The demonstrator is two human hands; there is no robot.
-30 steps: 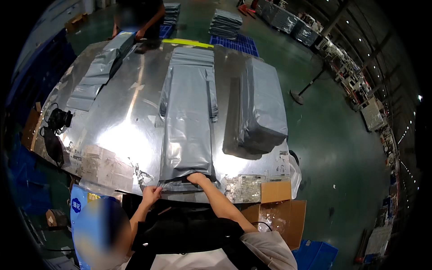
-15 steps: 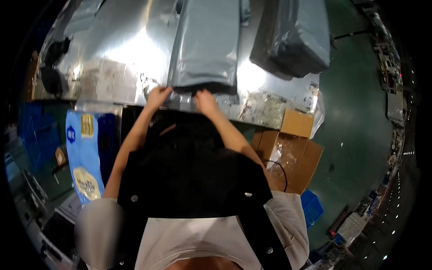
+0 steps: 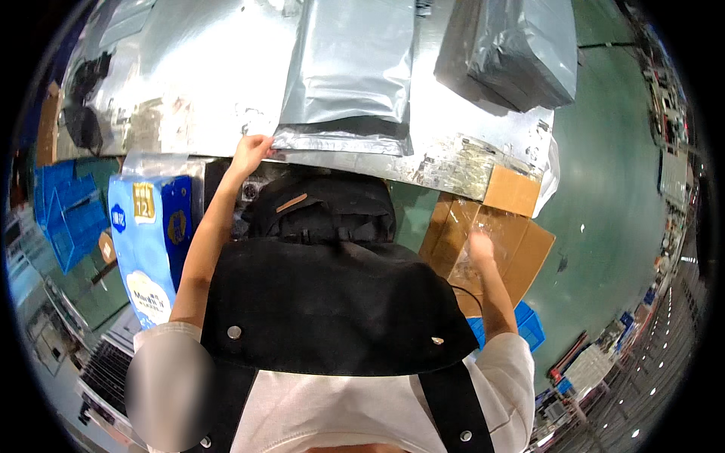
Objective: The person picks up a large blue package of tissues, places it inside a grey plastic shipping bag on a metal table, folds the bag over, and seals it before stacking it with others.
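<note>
A grey plastic mailing bag (image 3: 351,72) lies on the metal table, its near end flat with a dark band and a shiny strip along the edge. My left hand (image 3: 251,154) pinches the bag's near left corner at the table edge. To the right, my right hand (image 3: 481,248) is closed over an open cardboard box (image 3: 521,260) below the table edge. Crumpled clear film shows around its fingers and in the box; whether the fingers grip any of it is unclear.
A second, bulky grey bag (image 3: 521,57) stands at the table's right end. Below the metal table (image 3: 204,83), a blue-and-white package (image 3: 147,241) stands on the left near blue crates (image 3: 72,215). A black bag (image 3: 325,211) sits beneath the edge.
My right hand has left the bag's near edge and moved right and down to the cardboard box. The bag's near end now shows its shiny strip lying flat. My left hand stays at the corner.
</note>
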